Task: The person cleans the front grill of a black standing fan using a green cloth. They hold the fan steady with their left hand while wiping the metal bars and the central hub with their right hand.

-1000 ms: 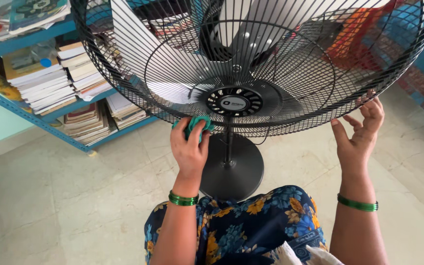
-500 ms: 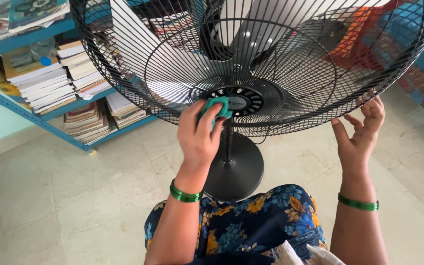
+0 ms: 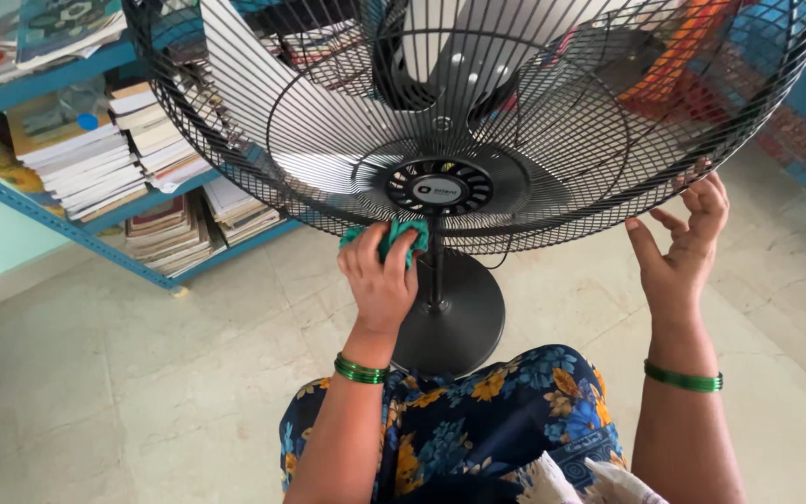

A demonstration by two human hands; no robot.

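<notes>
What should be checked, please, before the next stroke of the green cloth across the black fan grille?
1. Cloth grip: the left hand has its fingers closed around the green cloth. Ok.
2. Cloth contact: the cloth presses the lower edge of the fan grille, just below the round hub. Ok.
3. Fan steadied: the right hand cups the grille rim at the lower right. Ok.
4. Blades at rest: the white blades show sharp, with no blur. Ok.
5. Base footing: the round black base sits on the tile floor. Ok.
6. Power off at the plug: no plug or switch in view. Cannot tell.
</notes>
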